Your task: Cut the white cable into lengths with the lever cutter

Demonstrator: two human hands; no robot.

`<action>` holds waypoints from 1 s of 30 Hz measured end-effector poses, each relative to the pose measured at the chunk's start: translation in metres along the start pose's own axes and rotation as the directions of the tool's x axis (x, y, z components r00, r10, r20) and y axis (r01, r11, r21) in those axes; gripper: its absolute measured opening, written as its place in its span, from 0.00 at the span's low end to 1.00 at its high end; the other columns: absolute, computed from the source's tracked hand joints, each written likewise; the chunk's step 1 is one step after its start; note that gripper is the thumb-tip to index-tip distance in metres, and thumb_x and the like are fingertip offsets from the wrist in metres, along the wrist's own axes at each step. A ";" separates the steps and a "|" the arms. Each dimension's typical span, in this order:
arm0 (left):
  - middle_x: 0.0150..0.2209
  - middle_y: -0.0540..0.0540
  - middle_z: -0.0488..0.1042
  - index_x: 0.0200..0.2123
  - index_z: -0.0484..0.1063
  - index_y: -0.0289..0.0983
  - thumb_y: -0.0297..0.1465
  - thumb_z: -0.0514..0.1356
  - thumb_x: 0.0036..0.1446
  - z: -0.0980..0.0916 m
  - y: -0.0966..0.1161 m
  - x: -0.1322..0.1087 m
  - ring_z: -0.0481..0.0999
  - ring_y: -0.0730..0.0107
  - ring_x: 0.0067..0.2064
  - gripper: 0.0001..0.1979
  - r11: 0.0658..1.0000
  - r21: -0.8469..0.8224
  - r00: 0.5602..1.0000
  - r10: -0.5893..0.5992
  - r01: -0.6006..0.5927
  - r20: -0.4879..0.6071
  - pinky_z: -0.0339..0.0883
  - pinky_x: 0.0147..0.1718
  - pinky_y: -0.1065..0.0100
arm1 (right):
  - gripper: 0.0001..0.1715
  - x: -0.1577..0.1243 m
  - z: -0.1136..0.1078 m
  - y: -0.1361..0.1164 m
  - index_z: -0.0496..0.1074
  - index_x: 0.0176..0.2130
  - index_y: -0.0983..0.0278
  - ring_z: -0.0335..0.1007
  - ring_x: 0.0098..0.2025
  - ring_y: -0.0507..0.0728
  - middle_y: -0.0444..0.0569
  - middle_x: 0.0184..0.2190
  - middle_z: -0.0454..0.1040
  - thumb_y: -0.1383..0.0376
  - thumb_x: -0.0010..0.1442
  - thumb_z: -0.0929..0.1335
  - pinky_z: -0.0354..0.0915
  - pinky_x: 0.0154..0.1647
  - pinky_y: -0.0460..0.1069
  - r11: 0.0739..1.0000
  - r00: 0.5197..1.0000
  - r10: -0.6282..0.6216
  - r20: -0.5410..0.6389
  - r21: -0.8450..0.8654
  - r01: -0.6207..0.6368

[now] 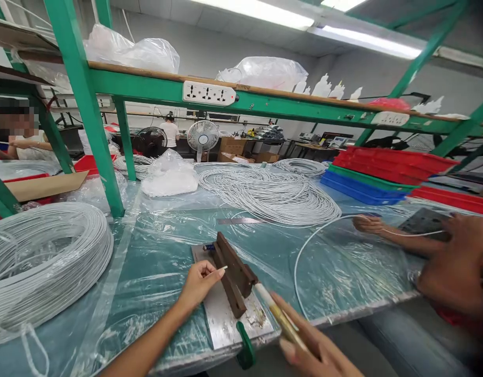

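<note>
On the bench a metal fixture with two brown bars (230,275) is mounted on a silver base plate (220,327). At its left bar my left hand (200,283) is closed in a pinch; a small white tip shows at the fingers, too small to name. My right hand (310,340) wraps round a white and yellowish lever handle (282,317), which meets the near end of the right bar. A dark spring (209,247) sits at the fixture's far end. The green clamp handle (245,346) juts out at the bench's front edge.
A coil of white cable (84,262) lies at left, a larger loose pile of cable (272,193) behind the fixture. Stacked red, green and blue trays (382,175) stand right. A co-worker's hands (369,224) hold a white cable (298,262). A green shelf beam (155,81) crosses above.
</note>
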State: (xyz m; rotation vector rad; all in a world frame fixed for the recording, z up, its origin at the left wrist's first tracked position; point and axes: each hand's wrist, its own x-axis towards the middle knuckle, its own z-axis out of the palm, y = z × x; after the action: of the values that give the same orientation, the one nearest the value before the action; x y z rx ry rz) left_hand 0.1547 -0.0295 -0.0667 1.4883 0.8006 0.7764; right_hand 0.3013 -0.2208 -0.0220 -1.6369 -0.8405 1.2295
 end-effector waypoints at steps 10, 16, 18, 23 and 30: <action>0.19 0.55 0.52 0.19 0.58 0.37 0.54 0.57 0.46 -0.015 0.013 -0.029 0.51 0.77 0.23 0.26 0.998 -0.055 0.997 0.038 -0.034 0.066 0.44 0.24 0.71 | 0.45 0.084 -0.012 -0.177 0.67 0.44 0.66 0.73 0.30 0.59 0.59 0.33 0.76 0.36 0.58 0.46 0.66 0.35 0.51 0.917 0.921 -0.324 0.216 0.312 0.250; 0.19 0.54 0.53 0.20 0.59 0.36 0.56 0.55 0.48 -0.017 0.007 -0.039 0.52 0.76 0.24 0.27 0.999 -0.038 0.997 0.020 -0.017 0.072 0.45 0.24 0.71 | 0.42 0.190 0.015 -0.217 0.61 0.50 0.68 0.74 0.42 0.61 0.61 0.39 0.76 0.39 0.60 0.47 0.64 0.47 0.53 0.892 0.915 -0.396 0.075 0.268 0.364; 0.19 0.54 0.54 0.22 0.62 0.35 0.56 0.54 0.49 -0.019 0.006 -0.041 0.52 0.76 0.23 0.27 0.999 -0.044 0.998 0.011 -0.008 0.070 0.46 0.24 0.71 | 0.41 0.217 0.023 -0.221 0.60 0.52 0.68 0.74 0.41 0.60 0.60 0.39 0.76 0.39 0.61 0.49 0.65 0.45 0.52 0.907 0.928 -0.369 0.045 0.234 0.349; 0.18 0.55 0.53 0.23 0.65 0.35 0.57 0.53 0.49 -0.025 0.006 -0.044 0.52 0.76 0.22 0.28 0.999 -0.055 0.999 -0.001 0.003 0.044 0.46 0.23 0.71 | 0.41 0.261 0.037 -0.217 0.58 0.55 0.70 0.74 0.39 0.57 0.60 0.41 0.75 0.40 0.61 0.52 0.66 0.42 0.49 0.923 0.939 -0.344 -0.009 0.182 0.340; 0.15 0.55 0.55 0.24 0.68 0.34 0.59 0.53 0.47 -0.031 0.024 -0.047 0.53 0.76 0.20 0.31 0.995 -0.104 1.000 -0.006 0.004 -0.016 0.46 0.22 0.72 | 0.35 0.269 0.051 -0.211 0.54 0.59 0.69 0.73 0.37 0.55 0.57 0.39 0.75 0.49 0.63 0.59 0.66 0.39 0.48 0.907 0.911 -0.403 -0.087 0.099 0.410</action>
State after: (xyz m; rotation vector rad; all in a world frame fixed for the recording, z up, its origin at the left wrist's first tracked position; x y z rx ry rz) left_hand 0.1042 -0.0538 -0.0421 1.3877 0.7644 0.8152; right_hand 0.3258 0.1104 0.0735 -1.3148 -0.9920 0.9075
